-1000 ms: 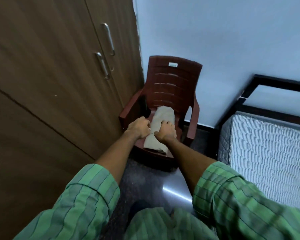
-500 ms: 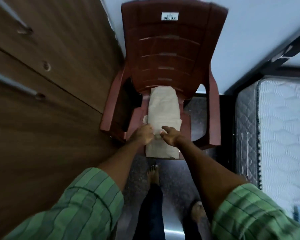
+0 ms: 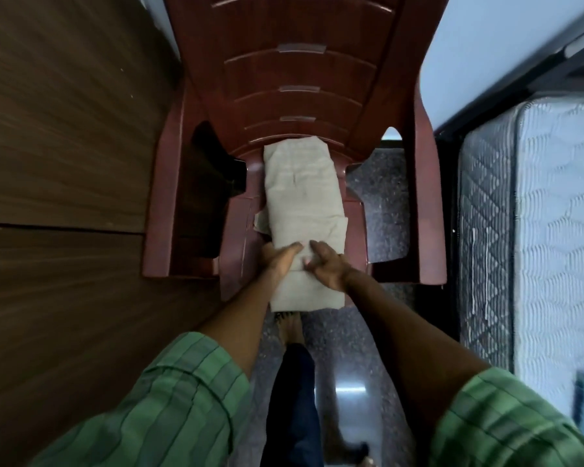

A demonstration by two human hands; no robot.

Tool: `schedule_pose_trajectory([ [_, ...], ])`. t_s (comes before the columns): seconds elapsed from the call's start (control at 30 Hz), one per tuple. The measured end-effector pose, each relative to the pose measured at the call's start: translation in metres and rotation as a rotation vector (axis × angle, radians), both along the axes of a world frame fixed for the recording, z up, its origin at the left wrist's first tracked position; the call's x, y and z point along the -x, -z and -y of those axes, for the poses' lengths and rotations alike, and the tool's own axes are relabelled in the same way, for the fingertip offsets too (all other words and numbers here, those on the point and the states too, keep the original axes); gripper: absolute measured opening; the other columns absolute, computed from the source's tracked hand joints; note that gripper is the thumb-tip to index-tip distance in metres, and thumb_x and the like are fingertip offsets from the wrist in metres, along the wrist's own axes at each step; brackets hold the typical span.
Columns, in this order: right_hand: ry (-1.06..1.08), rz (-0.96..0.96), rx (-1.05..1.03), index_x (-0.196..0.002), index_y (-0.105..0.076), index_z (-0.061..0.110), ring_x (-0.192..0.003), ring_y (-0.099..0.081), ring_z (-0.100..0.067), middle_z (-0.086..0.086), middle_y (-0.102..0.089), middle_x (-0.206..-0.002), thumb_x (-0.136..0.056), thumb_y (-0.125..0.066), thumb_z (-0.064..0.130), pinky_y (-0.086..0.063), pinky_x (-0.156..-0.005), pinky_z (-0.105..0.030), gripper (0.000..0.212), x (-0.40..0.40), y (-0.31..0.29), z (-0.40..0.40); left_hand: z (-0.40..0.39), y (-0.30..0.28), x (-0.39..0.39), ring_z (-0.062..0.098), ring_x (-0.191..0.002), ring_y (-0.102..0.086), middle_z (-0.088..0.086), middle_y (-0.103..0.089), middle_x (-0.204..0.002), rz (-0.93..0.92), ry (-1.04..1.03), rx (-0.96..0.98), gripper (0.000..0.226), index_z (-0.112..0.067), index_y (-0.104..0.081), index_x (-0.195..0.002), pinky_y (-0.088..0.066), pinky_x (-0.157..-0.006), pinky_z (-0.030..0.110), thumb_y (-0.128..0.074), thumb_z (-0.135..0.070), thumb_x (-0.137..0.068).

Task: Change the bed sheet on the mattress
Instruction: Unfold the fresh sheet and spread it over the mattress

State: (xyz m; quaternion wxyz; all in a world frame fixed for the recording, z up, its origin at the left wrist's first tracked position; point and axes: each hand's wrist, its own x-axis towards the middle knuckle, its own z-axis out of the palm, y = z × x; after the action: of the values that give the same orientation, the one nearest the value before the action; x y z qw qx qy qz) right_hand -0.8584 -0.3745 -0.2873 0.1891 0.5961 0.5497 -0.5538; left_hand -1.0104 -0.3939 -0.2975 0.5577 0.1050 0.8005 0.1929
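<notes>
Gripping the near end of a folded beige bed sheet, both hands meet side by side over its middle: the left hand curls its fingers round the left edge, while the right hand bunches the cloth under bent fingers. Such a hold, I judge, suits lifting the bundle without letting the folds spill open. It lies lengthwise on the seat of a maroon plastic chair, its front end overhanging the seat edge. That chair stands wedged between a wooden wardrobe and the bare quilted mattress in its dark bed frame, which looks ready for a fresh cover. Underfoot is a speckled polished floor; a pale wall rises behind the chair.
</notes>
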Motion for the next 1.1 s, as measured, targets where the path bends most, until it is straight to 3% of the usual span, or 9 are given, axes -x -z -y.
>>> schedule_pose_trajectory([
  [0.13, 0.315, -0.164, -0.04, -0.164, -0.02, 0.026, -0.154, -0.026, -0.027, -0.004, -0.023, -0.169, -0.102, -0.04, 0.065, -0.023, -0.126, -0.045, 0.076, -0.008, -0.047, 0.004, -0.013, -0.072, -0.024, 0.02, -0.083, -0.069, -0.002, -0.071, -0.089, 0.029, 0.082, -0.143, 0.032, -0.015, -0.068, -0.091, -0.052, -0.068, 0.026, -0.077, -0.037, -0.069],
  [0.2, 0.434, -0.223, -0.035, -0.163, -0.026, 0.027, -0.152, -0.032, -0.026, -0.004, -0.029, -0.167, -0.099, -0.041, 0.07, -0.028, -0.125, -0.045, 0.078, -0.017, -0.077, 0.008, -0.018, -0.109, -0.035, 0.022, -0.081, -0.071, 0.001, -0.073, -0.087, -0.024, 0.14, -0.183, 0.042, -0.013, -0.069, -0.084, -0.055, -0.065, 0.028, -0.073, -0.043, -0.055],
  [0.3, 0.66, -0.347, 0.002, -0.156, -0.039, 0.025, -0.139, -0.049, -0.024, -0.005, -0.047, -0.156, -0.086, -0.048, 0.084, -0.041, -0.117, -0.047, 0.092, -0.034, -0.118, 0.013, -0.022, -0.166, -0.052, 0.021, -0.078, -0.07, 0.0, -0.072, -0.083, -0.055, 0.23, -0.249, 0.033, -0.011, -0.069, -0.083, -0.053, -0.064, 0.029, -0.074, -0.037, -0.064],
  [0.43, 0.966, -0.479, 0.111, -0.138, -0.057, 0.015, -0.1, -0.064, -0.023, -0.009, -0.065, -0.126, -0.101, -0.043, 0.063, -0.058, -0.077, -0.037, 0.062, -0.078, -0.195, 0.02, -0.022, -0.246, -0.087, 0.024, -0.083, -0.067, -0.003, -0.068, -0.079, -0.158, 0.423, -0.344, 0.035, -0.015, -0.064, -0.077, -0.043, -0.064, 0.03, -0.072, -0.045, -0.062],
  [0.53, 1.023, -0.567, 0.114, -0.123, -0.066, 0.015, -0.103, -0.065, -0.03, -0.011, -0.069, -0.116, -0.094, -0.044, 0.075, -0.056, -0.095, -0.052, 0.069, -0.13, -0.256, 0.031, -0.015, -0.306, -0.136, 0.02, -0.077, -0.064, -0.001, -0.068, -0.079, -0.208, 0.647, -0.451, 0.025, -0.013, -0.067, -0.076, -0.04, -0.057, 0.026, -0.076, -0.036, -0.071],
  [0.73, 1.092, -0.655, -0.004, -0.119, -0.076, 0.019, -0.106, -0.067, -0.029, -0.015, -0.074, -0.122, -0.068, -0.066, 0.084, -0.055, -0.085, -0.044, 0.083, -0.257, -0.355, 0.051, 0.009, -0.391, -0.273, 0.021, -0.075, -0.067, 0.0, -0.074, -0.084, -0.315, 1.095, -0.642, 0.036, -0.018, -0.069, -0.086, -0.048, -0.064, 0.034, -0.072, -0.052, -0.073],
  [0.83, 1.081, -0.613, -0.085, -0.106, -0.076, 0.019, -0.082, -0.069, -0.027, -0.008, -0.076, -0.093, -0.076, -0.069, 0.064, -0.052, -0.077, -0.038, 0.054, -0.336, -0.393, 0.064, 0.024, -0.429, -0.355, 0.022, -0.081, -0.061, 0.003, -0.067, -0.091, -0.418, 1.383, -0.729, 0.025, -0.025, -0.066, -0.089, -0.04, -0.069, 0.03, -0.073, -0.046, -0.08],
  [0.93, 1.203, -0.544, -0.191, -0.088, -0.068, 0.017, -0.066, -0.062, -0.025, -0.006, -0.067, -0.077, -0.079, -0.057, 0.035, -0.051, -0.06, -0.03, 0.023, -0.401, -0.412, 0.074, 0.032, -0.452, -0.424, 0.028, -0.095, -0.065, 0.006, -0.069, -0.105, -0.44, 1.584, -0.771, 0.04, -0.016, -0.07, -0.104, -0.046, -0.075, 0.034, -0.074, -0.048, -0.08],
  [1.1, 1.441, -0.504, -0.396, -0.083, -0.066, 0.014, -0.063, -0.061, -0.023, -0.007, -0.066, -0.077, -0.082, -0.052, 0.022, -0.049, -0.056, -0.025, 0.015, -0.495, -0.428, 0.075, 0.015, -0.462, -0.514, 0.024, -0.086, -0.06, 0.008, -0.066, -0.095, -0.336, 1.659, -0.869, 0.053, -0.021, -0.065, -0.085, -0.049, -0.081, 0.044, -0.056, -0.072, -0.07],
])
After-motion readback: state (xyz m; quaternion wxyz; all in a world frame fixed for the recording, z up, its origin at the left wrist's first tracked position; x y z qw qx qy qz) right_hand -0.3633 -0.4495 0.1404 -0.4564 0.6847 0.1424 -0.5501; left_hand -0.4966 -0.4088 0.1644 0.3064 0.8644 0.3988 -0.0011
